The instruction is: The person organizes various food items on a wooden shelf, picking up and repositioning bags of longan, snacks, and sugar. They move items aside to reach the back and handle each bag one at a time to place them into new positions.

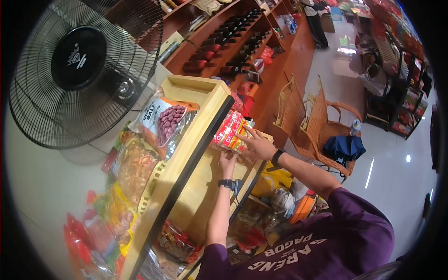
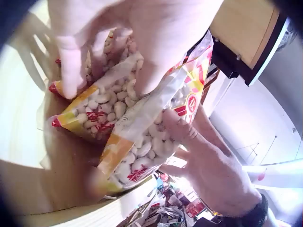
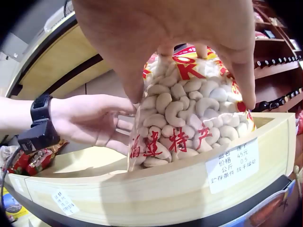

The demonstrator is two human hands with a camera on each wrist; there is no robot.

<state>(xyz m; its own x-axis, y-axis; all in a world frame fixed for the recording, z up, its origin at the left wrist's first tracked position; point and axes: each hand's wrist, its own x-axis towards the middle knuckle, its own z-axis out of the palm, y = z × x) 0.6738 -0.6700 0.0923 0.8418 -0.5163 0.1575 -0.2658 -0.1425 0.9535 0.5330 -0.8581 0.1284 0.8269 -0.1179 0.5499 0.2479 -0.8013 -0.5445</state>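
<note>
A clear bag of pale cashew nuts [image 3: 184, 118] with red lettering stands at the wooden bin's front wall [image 3: 142, 194]. My right hand [image 1: 259, 145] grips this bag from above, its thumb on one face and its fingers on the other in the right wrist view. The right thumb [image 2: 182, 127] presses the plastic. My left hand [image 1: 227, 161] reaches in at the bag's side. Its straight, spread fingers and thumb [image 2: 147, 78] touch a second cashew bag [image 2: 97, 111] just behind; more packs lie under the fingers. In the head view the bags [image 1: 230, 130] show red and yellow printing.
A large black fan [image 1: 79, 58] stands at left. Bags of purple coated balls [image 1: 170, 122] and other snacks fill the neighbouring bin. Behind are shelves of bottles [image 1: 219, 42]. Wicker chairs [image 1: 322, 130] stand at right. Price labels [image 3: 232, 165] are stuck on the bin.
</note>
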